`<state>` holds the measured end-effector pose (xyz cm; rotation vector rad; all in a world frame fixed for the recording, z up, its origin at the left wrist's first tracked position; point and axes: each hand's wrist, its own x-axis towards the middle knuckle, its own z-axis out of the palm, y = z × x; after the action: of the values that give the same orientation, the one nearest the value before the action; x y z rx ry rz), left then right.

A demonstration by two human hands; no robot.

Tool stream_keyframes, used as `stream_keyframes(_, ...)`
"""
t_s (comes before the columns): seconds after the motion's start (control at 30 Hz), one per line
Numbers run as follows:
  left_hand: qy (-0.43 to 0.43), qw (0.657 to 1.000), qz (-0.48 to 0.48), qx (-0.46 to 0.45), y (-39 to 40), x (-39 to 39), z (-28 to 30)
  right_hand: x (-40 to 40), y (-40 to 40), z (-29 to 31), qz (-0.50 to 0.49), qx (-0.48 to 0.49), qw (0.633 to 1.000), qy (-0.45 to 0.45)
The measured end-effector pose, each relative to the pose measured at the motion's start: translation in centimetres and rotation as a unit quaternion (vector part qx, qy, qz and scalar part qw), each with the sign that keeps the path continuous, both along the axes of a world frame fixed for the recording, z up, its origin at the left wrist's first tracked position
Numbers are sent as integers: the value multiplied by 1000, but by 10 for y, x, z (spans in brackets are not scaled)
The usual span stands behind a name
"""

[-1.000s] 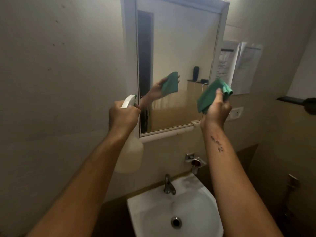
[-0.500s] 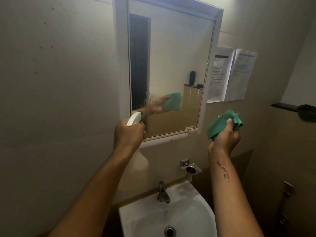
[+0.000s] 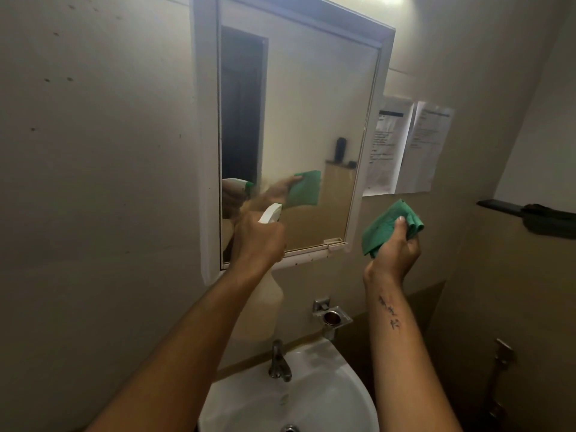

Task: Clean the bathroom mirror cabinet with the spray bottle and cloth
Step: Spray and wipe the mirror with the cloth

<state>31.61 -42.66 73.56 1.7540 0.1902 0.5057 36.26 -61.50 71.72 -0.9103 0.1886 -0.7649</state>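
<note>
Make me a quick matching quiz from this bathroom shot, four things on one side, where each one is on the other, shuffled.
Things:
1. spray bottle
2. green cloth
3. papers
4. tap

Places:
A. on the wall right of the mirror cabinet
B. in the left hand
C. at the back of the white sink
D. in the right hand

Pairs: 1-B, 2-D, 3-A, 4-C

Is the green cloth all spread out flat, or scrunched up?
Scrunched up. The green cloth is bunched in folds in the right hand, held off the mirror cabinet, not touching the glass.
</note>
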Motion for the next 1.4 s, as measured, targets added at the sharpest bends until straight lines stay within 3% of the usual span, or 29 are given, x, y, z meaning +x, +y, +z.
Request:
stream_keyframes(0.33, -51, 995, -81, 42, -36, 34, 17, 8, -4, -6, -4, -25, 1000, 15)
stream_keyframes(0.47, -46, 995, -61, 68, -42, 38, 23, 17, -3, -6, -11, -60, 997, 35)
stream_keyframes(0.6, -46, 994, -58, 76, -12, 27, 25, 42, 2, 8, -47, -139, 987, 60)
stream_keyframes(0.8, -30, 999, -24, -8, 48, -18, 34, 89, 38, 21, -41, -255, 963, 71)
stream_keyframes(1.0, -27, 1000, -4, -10, 96, -52, 43, 98, 95, 18, -79, -232, 968, 55)
stream_keyframes(1.2, -36, 999, 19, -4, 123, -66, 40, 59, 170, 5, -50, -317, 946, -38)
stream_keyframes(1.4, -24, 999, 20, -14, 127, -70, 35, 26, 228, -9, -54, -479, 845, -231)
